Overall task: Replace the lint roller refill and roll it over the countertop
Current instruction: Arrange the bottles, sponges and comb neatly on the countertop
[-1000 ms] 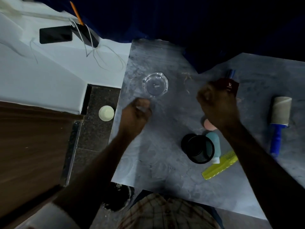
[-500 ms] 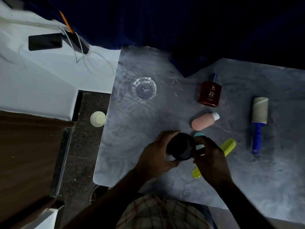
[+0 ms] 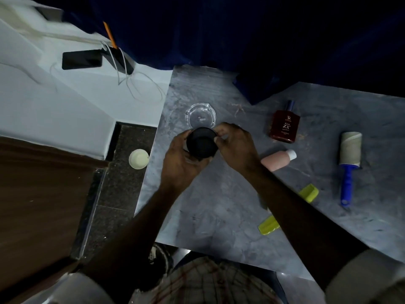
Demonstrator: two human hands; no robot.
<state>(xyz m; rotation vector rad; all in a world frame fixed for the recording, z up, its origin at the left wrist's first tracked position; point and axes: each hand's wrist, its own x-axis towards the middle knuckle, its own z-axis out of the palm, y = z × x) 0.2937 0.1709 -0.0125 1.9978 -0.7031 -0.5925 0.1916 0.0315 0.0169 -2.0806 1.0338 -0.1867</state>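
Note:
A lint roller (image 3: 350, 154) with a blue handle and a bare cardboard-coloured core lies at the right of the grey marbled countertop (image 3: 219, 216). Both hands are far from it, over the counter's middle left. My left hand (image 3: 182, 163) cups a round black container (image 3: 201, 142) from the left and below. My right hand (image 3: 235, 145) grips the container's right rim with its fingertips. The container's lower part is hidden by my fingers.
A clear glass ashtray (image 3: 201, 116) sits just beyond the container. A dark red perfume bottle (image 3: 285, 126), a pink bottle (image 3: 278, 160) and a yellow-green comb (image 3: 306, 193) lie between my right arm and the roller. A small white cup (image 3: 138, 159) stands on the dark ledge at left.
Both hands have carried the black container up from the counter's front middle to just in front of the glass ashtray. The teal item seen beside it earlier is out of sight.

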